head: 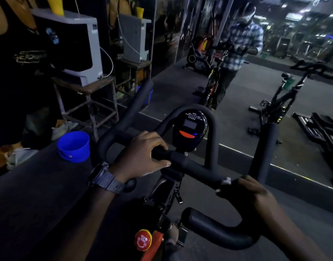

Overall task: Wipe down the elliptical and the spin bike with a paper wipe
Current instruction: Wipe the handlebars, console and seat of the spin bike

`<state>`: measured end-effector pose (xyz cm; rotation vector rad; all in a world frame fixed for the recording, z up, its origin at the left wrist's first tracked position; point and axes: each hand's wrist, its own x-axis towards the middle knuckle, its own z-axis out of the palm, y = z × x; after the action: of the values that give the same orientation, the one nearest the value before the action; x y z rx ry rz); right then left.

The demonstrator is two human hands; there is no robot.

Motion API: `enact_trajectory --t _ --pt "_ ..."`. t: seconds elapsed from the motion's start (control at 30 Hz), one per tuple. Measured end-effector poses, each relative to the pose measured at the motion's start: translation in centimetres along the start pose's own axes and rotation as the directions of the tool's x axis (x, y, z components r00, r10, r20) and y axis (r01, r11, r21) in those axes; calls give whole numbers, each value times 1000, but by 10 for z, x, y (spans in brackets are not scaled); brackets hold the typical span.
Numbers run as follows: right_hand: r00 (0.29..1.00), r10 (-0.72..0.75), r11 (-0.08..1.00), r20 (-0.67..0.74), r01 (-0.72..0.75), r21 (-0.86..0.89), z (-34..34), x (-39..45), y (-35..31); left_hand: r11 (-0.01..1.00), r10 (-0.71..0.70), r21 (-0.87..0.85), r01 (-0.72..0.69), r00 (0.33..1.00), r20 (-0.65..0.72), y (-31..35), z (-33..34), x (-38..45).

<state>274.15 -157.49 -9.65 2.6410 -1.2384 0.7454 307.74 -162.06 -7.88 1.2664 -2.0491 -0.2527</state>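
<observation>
Two padded black loops form the handlebar (195, 166) of the spin bike (161, 194), which is seen close below the camera with an oval console (189, 129) at its centre. The crossbar is gripped by the left hand (143, 157), fingers curled round it. A white paper wipe (226, 180) is pressed onto the right bar under the curled right hand (244, 191). A blue bucket (73, 146) sits on the floor to the left.

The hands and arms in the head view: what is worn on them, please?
Both forearms are bare, with no sleeves in view, and both hands are without gloves. The left hand has a dark wristwatch with a chunky case and ribbed strap at the wrist. The right hand shows nothing worn.
</observation>
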Motion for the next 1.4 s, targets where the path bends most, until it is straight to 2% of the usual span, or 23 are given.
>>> enact_trajectory --t 0.13,0.2,0.27,0.33,0.43,0.5,0.63,0.8,0.93,1.07,1.1,1.2,1.3,1.4 --pt "998 -51 997 -31 53 60 4 54 -52 1000 -1 -14 1 1000 8 1 0 2" --pt "993 -120 993 -12 120 7 11 78 -66 1000 -4 -14 4 1000 5 2 -2 1" --pt "995 -91 996 29 91 5 10 70 -58 1000 -3 -25 3 1000 3 3 -3 1" --pt "997 -71 996 -2 71 57 -1 45 -41 999 -12 -41 11 1000 -6 2 -3 0" --pt "999 -39 998 -22 40 48 -21 25 -34 998 -39 -49 38 999 -25 -3 -2 1" --pt "999 -31 998 -23 32 48 -11 40 -42 997 -42 -69 40 999 -25 -4 -1 1" --pt "992 -122 991 -39 124 41 25 99 -78 997 -21 -70 20 1000 -18 -6 2 3" --pt "994 -80 996 71 77 45 38 137 -94 998 9 -65 -11 999 -34 -12 1 2" --pt "986 -125 992 108 127 -9 19 106 -82 991 -83 -111 71 990 -110 -11 -4 -3" --pt "983 -54 992 174 73 -106 39 137 -97 939 -250 -276 203 957 -145 -17 -6 0" --pt "978 -35 994 204 55 -92 49 152 -109 920 -285 -321 226 946 -153 -17 -6 0" --pt "981 -93 995 170 98 -23 62 181 -130 873 -368 -399 282 916 -158 -19 -7 1" --pt "984 -76 997 164 80 -22 58 158 -110 847 -405 -432 308 902 -150 -22 -8 -4" --pt "983 -54 998 178 46 50 47 131 -98 856 -408 -415 308 895 -178 -19 -5 -4"
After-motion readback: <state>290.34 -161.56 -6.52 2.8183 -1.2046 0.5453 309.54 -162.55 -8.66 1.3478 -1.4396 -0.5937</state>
